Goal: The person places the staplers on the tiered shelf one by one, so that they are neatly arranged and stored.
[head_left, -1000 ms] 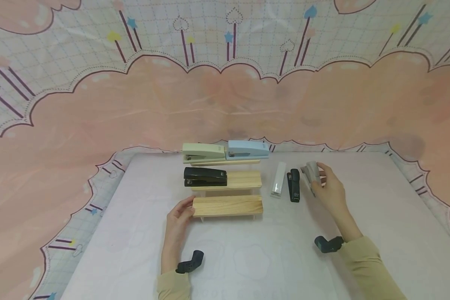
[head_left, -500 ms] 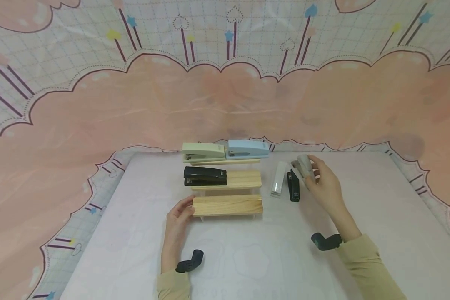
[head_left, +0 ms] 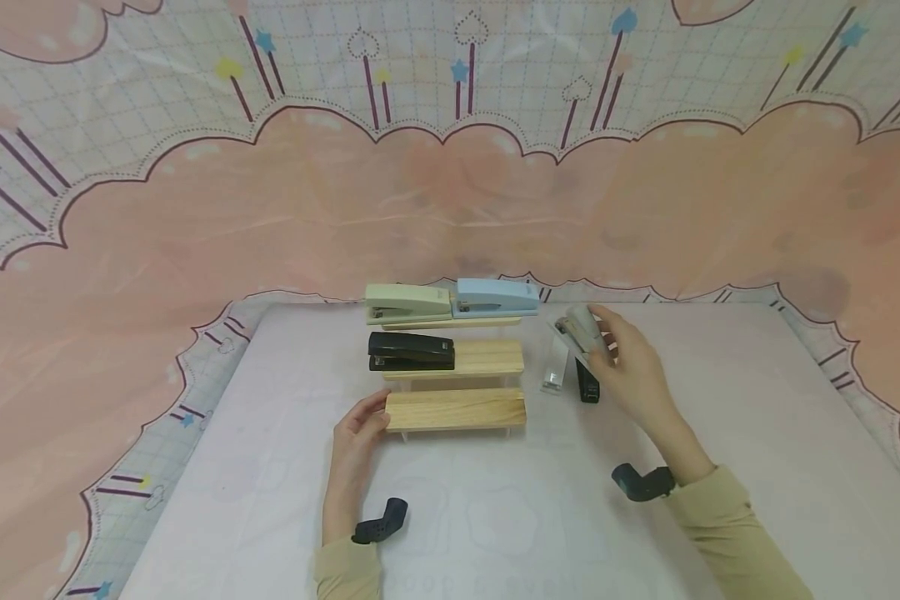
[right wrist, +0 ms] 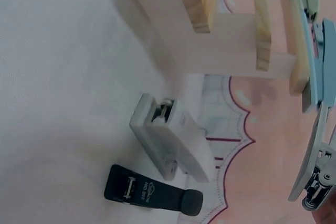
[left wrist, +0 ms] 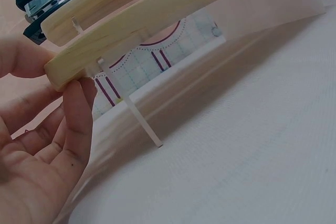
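A tiered wooden rack (head_left: 456, 410) stands on the white table. My left hand (head_left: 355, 433) pinches the left end of its lowest tier between thumb and fingers, clearly seen in the left wrist view. My right hand (head_left: 639, 379) holds a grey stapler (head_left: 587, 327) off the table, tilted, right of the rack. Below it lie a white stapler (right wrist: 173, 140) and a small black stapler (right wrist: 152, 192), both partly covered by it in the head view. A green stapler (head_left: 407, 302) and a light blue stapler (head_left: 497, 297) share the top tier. On the middle tier's left half sits a larger black stapler (head_left: 411, 352).
The lowest tier bears nothing, and the middle tier's right half shows bare wood. Clear-looking supports (left wrist: 131, 103) hold the rack up. A patterned cloth (head_left: 450, 200) hangs behind the table (head_left: 495, 517).
My right hand has moved left with the grey stapler, from right of the small black stapler to above it and the white one. The left hand stays on the rack.
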`<state>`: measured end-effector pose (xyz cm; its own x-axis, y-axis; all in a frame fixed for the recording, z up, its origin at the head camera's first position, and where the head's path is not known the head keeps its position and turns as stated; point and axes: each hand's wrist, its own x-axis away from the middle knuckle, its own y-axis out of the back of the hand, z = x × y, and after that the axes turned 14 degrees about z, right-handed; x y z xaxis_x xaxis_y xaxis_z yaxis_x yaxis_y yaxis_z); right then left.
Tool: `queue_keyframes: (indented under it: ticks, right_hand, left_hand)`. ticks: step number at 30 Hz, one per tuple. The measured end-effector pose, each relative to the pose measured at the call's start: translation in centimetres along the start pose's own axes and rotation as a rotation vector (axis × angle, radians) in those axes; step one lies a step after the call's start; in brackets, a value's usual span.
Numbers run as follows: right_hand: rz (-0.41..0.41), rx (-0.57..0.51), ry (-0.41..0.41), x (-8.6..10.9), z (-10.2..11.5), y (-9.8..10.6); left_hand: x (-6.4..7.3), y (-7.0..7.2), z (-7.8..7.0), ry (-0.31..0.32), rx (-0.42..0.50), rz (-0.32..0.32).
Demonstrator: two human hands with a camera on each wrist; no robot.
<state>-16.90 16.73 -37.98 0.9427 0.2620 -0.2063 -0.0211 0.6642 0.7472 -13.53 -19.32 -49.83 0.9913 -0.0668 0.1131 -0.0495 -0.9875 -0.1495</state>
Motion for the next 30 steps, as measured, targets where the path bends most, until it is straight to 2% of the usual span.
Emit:
queue_keyframes:
  ticks: [6,13,23,30]
  right_hand:
    - [0.032,-0.003,0.022,-0.3,0.9,-0.4]
    - [0.103,0.042,0.019,-0.7,1.8,-1.1]
    - [0.127,0.091,0.146,-1.5,2.9,-1.8]
    - [0.199,0.108,0.183,-2.1,3.6,-2.4]
  left_hand:
    - [0.0,0.0,0.0,0.007,0.015,-0.002]
    - [-0.1,0.0,-0.1,0.013,-0.015,-0.003]
    - [0.0,0.1,0.0,-0.025,-0.005,0.003]
    - [0.0,0.1,0.1,0.0,-0.003,0.001]
